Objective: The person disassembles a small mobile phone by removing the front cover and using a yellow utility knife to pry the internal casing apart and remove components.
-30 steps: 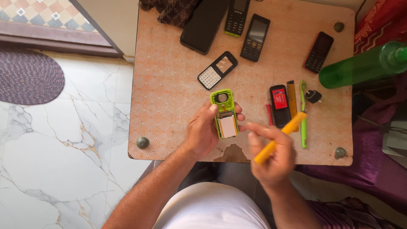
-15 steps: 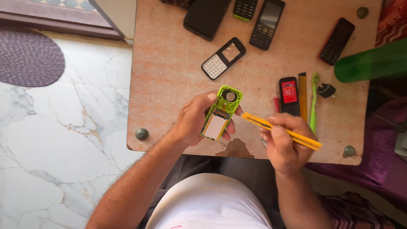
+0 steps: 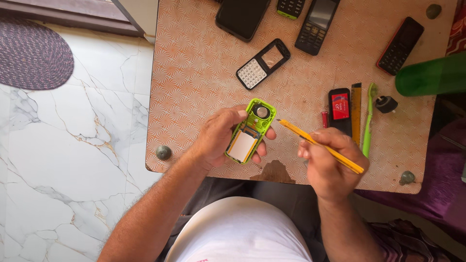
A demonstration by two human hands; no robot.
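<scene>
My left hand [image 3: 221, 138] grips a lime-green opened phone body [image 3: 250, 130] just above the small patterned table [image 3: 194, 87], its inner side up with a white panel and a round metal part showing. In my right hand [image 3: 330, 162] lies a thin yellow tool [image 3: 320, 146], held like a pen. Its tip points left and ends a short way from the green phone's upper right edge, apart from it.
On the table lie a black front cover with white keypad [image 3: 262, 63], a black smartphone [image 3: 241, 18], two keypad phones [image 3: 316, 25], a black-and-red phone [image 3: 400, 45], a black phone with red battery [image 3: 340, 110], a green toothbrush [image 3: 369, 119] and a green bottle [image 3: 429, 75]. Marble floor and a purple rug [image 3: 34, 56] lie left.
The yellow tool swung from pointing up-right to pointing left at the green phone. My left hand tilted the phone and shifted it slightly right; the view moved closer.
</scene>
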